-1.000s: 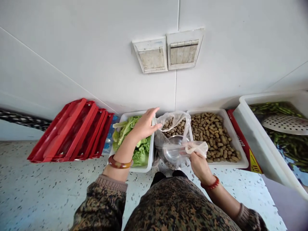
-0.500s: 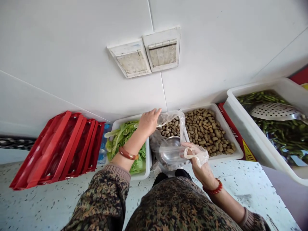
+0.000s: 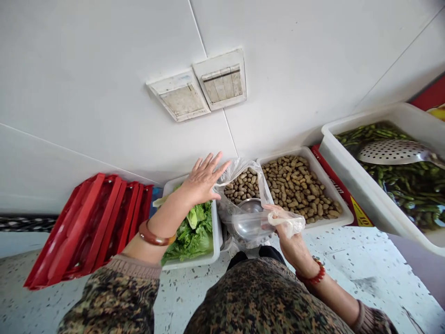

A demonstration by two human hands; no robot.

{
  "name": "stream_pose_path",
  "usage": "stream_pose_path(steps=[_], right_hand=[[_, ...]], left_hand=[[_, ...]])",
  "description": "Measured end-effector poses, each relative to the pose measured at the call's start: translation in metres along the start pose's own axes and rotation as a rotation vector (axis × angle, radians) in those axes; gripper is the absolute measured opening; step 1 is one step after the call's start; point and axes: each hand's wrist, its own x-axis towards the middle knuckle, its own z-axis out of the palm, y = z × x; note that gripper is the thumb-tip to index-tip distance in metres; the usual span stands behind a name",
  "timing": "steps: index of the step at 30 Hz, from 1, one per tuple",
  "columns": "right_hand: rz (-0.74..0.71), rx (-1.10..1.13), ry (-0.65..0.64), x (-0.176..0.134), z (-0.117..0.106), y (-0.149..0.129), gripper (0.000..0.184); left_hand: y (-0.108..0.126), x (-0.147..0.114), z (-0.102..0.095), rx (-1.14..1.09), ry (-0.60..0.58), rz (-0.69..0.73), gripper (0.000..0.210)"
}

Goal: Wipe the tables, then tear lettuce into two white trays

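Note:
My left hand [image 3: 204,181] is open with spread fingers above the lettuce [image 3: 200,232], its thumb and fingertips close to the rim of a clear plastic bag [image 3: 227,175]. My right hand [image 3: 290,243] grips that bag by its bunched handle. The bag's mouth gapes towards the left. Through and below it show a shiny metal bowl [image 3: 247,223] and some peanuts [image 3: 242,186]; whether the bowl is inside the bag I cannot tell. Further right, more peanuts [image 3: 299,188] fill a white tub [image 3: 342,197].
Red racks [image 3: 81,227] stand left of the lettuce tub [image 3: 216,241]. At the right, a large white tub [image 3: 370,197] holds green pods [image 3: 392,183] in liquid, with a perforated metal skimmer [image 3: 391,152] on top. A wall with switches [image 3: 220,83] rises behind.
My left hand has let go of the bag's edge, moved left and spread its fingers. My right hand still holds the handle. The view has shifted slightly.

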Motion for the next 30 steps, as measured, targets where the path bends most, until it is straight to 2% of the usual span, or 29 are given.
stream_pose_path(steps=[3, 5, 8, 11, 16, 19, 22, 24, 26, 30], right_hand=[[-0.008, 0.011, 0.003, -0.002, 0.001, 0.0, 0.033], [0.008, 0.021, 0.016, -0.003, 0.003, 0.0, 0.033], [0.05, 0.06, 0.036, -0.005, 0.005, 0.002, 0.033], [0.08, 0.08, 0.043, -0.007, 0.007, 0.003, 0.035], [0.019, 0.029, 0.09, -0.012, 0.01, -0.002, 0.031], [-0.111, 0.075, 0.089, -0.002, 0.018, -0.017, 0.026], [-0.274, 0.094, 0.069, 0.022, 0.028, -0.04, 0.023], [-0.32, 0.12, 0.103, 0.041, 0.033, -0.052, 0.027], [-0.357, 0.147, 0.147, 0.059, 0.036, -0.056, 0.031], [-0.445, 0.094, 0.135, 0.081, 0.036, -0.045, 0.032]], left_hand=[[-0.012, 0.009, 0.006, -0.046, 0.111, -0.066, 0.057], [-0.019, 0.014, 0.001, -0.266, 0.143, -0.096, 0.044], [-0.015, 0.016, -0.019, -0.698, 0.204, -0.095, 0.045], [0.005, 0.017, -0.034, -0.962, 0.277, -0.072, 0.049], [0.031, 0.025, -0.035, -1.204, 0.361, -0.05, 0.05], [0.028, 0.033, -0.036, -1.335, 0.38, -0.062, 0.054], [0.021, 0.04, -0.041, -1.381, 0.367, -0.073, 0.054], [0.021, 0.043, -0.039, -1.372, 0.378, -0.078, 0.053], [0.024, 0.041, -0.031, -1.326, 0.329, -0.101, 0.057], [0.041, 0.026, 0.006, -1.086, -0.033, -0.118, 0.08]])
